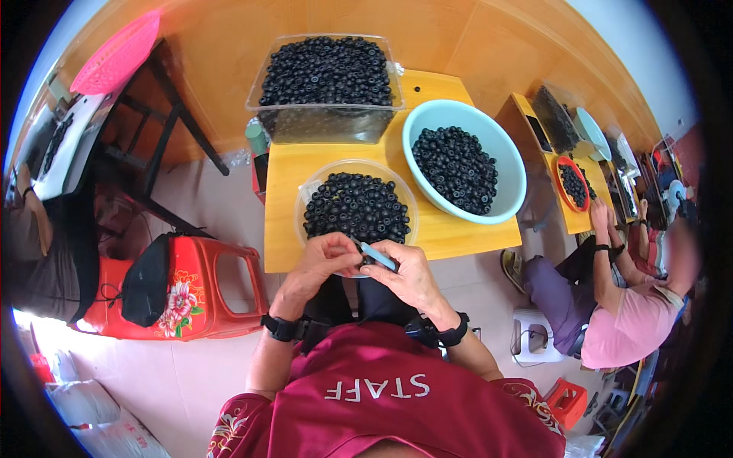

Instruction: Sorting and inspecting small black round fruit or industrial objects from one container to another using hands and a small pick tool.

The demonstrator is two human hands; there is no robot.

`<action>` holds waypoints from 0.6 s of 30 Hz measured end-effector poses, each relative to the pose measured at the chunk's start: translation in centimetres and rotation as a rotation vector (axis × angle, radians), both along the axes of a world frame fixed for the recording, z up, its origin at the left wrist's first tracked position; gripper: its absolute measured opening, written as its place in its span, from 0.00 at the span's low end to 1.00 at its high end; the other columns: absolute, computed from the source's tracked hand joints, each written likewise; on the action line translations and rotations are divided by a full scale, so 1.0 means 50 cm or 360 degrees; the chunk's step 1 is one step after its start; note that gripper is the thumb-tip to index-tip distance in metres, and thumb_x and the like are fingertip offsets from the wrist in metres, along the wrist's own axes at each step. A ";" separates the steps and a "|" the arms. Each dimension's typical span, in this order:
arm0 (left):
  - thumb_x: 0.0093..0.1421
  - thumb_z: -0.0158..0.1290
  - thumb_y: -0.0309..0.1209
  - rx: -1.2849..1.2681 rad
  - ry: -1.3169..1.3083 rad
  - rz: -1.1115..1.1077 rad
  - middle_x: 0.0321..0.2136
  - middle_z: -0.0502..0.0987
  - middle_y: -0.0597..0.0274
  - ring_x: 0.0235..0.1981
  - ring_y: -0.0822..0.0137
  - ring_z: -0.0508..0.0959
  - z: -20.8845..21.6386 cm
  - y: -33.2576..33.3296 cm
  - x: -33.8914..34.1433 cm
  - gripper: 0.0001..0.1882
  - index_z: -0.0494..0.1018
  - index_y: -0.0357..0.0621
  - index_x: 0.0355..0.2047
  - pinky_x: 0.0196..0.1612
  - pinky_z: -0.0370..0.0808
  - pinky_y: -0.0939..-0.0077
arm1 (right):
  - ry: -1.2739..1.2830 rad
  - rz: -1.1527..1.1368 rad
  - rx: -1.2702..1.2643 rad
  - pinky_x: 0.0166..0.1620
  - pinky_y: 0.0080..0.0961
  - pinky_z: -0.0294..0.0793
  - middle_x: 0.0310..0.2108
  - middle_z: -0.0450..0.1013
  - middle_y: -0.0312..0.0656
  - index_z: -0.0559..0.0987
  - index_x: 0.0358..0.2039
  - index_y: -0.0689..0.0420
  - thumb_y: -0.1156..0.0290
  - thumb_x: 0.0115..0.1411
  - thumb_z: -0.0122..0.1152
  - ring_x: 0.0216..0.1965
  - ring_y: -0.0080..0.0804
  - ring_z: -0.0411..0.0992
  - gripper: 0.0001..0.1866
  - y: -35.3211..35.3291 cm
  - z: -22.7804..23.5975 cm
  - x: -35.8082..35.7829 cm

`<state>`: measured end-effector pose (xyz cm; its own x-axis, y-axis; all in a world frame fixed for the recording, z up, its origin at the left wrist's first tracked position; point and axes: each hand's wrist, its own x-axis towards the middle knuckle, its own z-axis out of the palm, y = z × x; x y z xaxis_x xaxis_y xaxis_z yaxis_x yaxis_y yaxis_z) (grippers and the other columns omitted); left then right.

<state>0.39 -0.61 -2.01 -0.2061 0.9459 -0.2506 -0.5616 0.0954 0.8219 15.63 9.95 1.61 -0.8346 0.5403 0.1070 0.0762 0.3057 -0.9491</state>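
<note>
My left hand (324, 259) is closed, its thumb and fingertips pinching a small black round part (366, 259), mostly hidden by the fingers. Closed around a slim tool with a light blue handle (380, 257) is my right hand (410, 273); the tool's tip meets the part between the hands. Both hands hover over the near rim of a clear round bowl (412, 206), which holds many black ring-like parts (357, 206). Behind it to the right stands a light blue basin (508, 183) with more such parts.
A clear rectangular bin (324, 122) heaped with black parts stands at the back of the yellow table (466, 240). On the left are a red stool (217, 305) and a seated person. Another person in pink (634, 324) works at a table on the right.
</note>
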 end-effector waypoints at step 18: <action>0.45 0.57 0.20 -0.0055 0.2222 0.0607 0.30 0.74 0.51 0.33 0.51 0.75 -0.077 0.098 -0.074 0.13 0.71 0.37 0.33 0.36 0.71 0.64 | 0.0089 -0.1240 0.0783 0.26 0.24 0.64 0.20 0.67 0.39 0.70 0.50 0.58 0.68 0.58 0.56 0.21 0.27 0.63 0.19 0.211 0.023 0.054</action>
